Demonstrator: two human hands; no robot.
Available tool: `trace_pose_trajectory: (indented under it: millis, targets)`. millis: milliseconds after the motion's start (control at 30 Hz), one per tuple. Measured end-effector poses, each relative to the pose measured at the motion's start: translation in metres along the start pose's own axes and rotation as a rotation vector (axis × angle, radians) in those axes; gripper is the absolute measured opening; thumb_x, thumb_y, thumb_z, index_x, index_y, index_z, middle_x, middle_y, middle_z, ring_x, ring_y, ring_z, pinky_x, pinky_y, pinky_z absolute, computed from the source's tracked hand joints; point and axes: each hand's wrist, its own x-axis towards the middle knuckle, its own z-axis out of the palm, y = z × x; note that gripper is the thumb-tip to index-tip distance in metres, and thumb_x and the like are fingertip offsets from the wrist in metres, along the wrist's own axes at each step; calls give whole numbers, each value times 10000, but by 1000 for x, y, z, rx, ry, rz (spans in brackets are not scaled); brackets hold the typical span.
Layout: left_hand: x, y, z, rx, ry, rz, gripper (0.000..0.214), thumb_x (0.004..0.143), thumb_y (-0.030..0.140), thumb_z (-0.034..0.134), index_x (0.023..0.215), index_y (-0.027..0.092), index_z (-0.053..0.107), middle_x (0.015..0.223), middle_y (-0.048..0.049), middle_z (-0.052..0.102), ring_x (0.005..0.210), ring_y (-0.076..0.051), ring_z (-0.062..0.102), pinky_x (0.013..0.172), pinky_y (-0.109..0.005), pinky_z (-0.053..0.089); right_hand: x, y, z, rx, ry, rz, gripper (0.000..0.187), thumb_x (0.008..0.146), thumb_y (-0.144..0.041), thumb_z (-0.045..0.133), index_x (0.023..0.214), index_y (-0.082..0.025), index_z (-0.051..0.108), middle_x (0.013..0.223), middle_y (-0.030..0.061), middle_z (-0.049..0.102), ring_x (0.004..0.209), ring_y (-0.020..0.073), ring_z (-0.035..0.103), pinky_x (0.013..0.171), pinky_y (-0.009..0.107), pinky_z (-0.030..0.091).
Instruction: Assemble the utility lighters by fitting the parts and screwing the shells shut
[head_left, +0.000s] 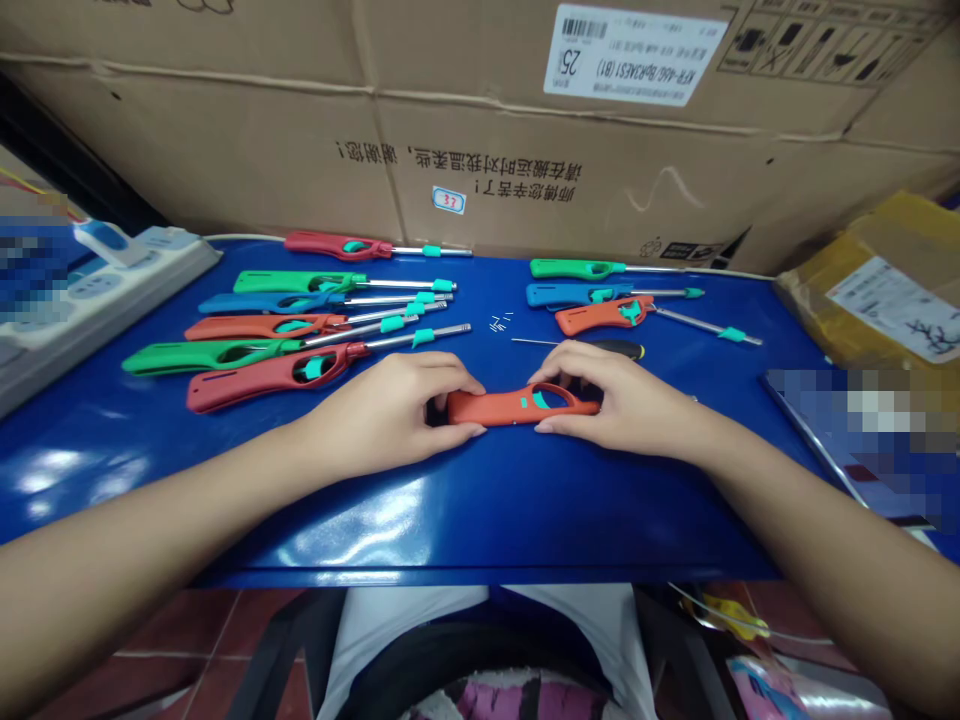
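Between my two hands is an orange long-nosed lighter [499, 407] with a teal trigger showing in its oval opening. My left hand [409, 405] grips the plain handle end, thumb in front and fingers behind. At the other end, my right hand [626, 400] holds it around the trigger opening and covers any metal tube there. Just beyond my right hand lies a screwdriver [611, 348] with a dark handle and thin shaft. Several tiny silvery pins or screws [499, 324] are scattered on the blue table [480, 520] behind the lighter.
Red, green, blue and orange lighters lie at left, a red one [255, 385] nearest. Another group, including an orange lighter [600, 315], lies at right. A power strip [97, 290] edges the left side. A big cardboard box [262, 150] walls the back; a taped box [885, 290] stands right.
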Motion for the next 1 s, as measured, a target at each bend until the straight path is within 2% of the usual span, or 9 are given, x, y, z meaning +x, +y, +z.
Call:
trace_pose_trajectory:
  millis: [200,500,667,733,867,1000]
  targets:
    - [0,0,0,8,13,17,228,893,237,698,1105,160,734,946,-37,702,752,-131,634,620,-232,484,-2,-2,-2,-41,-32,9,307,864,-342,786,1113,-224,652,1135,68,666,1024,227,638,907,376,525]
    - [0,-1,3,-7,20,7,200,899,267,718,1061,151,740,930,-47,706,715,-130,640,606,-235,497,-1,0,1,-48,-14,18,302,858,-338,786,1110,-220,670,1129,79,666,997,233,656,887,387,547]
    - [-2,0,6,64,13,-7,209,906,295,732,1065,161,734,1046,-62,711,810,-160,689,704,-265,548,-1,-3,3,-113,-7,9,295,869,-335,774,1127,-215,695,1138,93,667,1030,252,669,930,405,550]
    - [-4,3,7,181,-2,-5,189,925,303,706,1057,169,724,1050,-53,711,842,-179,700,730,-283,552,-2,-4,2,-191,-20,-22,309,898,-341,740,1167,-194,698,1145,110,671,1017,258,671,910,409,555]
    - [-5,8,8,424,-18,25,194,953,276,613,1081,158,698,1001,-57,717,838,-208,701,665,-291,524,-2,-5,-1,-413,-66,-176,311,989,-346,606,1220,-162,702,1208,152,693,1040,295,672,908,461,538]
    - [-4,4,6,353,24,65,262,1016,307,530,1174,167,686,1049,-68,724,907,-201,708,744,-287,540,0,-7,-4,-428,-44,-237,273,1044,-330,510,1195,-200,697,1163,115,739,1029,258,689,923,420,522]
